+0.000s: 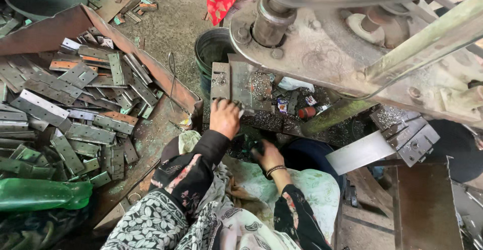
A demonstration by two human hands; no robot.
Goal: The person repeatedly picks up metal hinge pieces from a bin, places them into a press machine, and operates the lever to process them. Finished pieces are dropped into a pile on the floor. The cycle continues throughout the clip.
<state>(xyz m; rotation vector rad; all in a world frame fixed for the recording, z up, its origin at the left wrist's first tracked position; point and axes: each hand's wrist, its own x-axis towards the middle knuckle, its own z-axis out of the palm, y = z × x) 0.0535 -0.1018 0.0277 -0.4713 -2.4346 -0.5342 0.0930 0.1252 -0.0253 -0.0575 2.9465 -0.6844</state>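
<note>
Head view: your left hand (pixel 225 117) presses flat on a metal plate (pixel 247 85). It looks stiff, heavy, sharp-edged; hold its sides. Your right hand (pixel 266 155) curls; I cannot tell around what.

dull grey metal hinge plates (pixel 75 109), some rust-orange, lie on a rusty steel tray (pixel 166 79). the press frame (pixel 322 49) is worn, grimy matt metal. a green bottle (pixel 43 194) looks glossy plastic. the sleeves (pixel 196 164) are soft patterned cloth.
</note>
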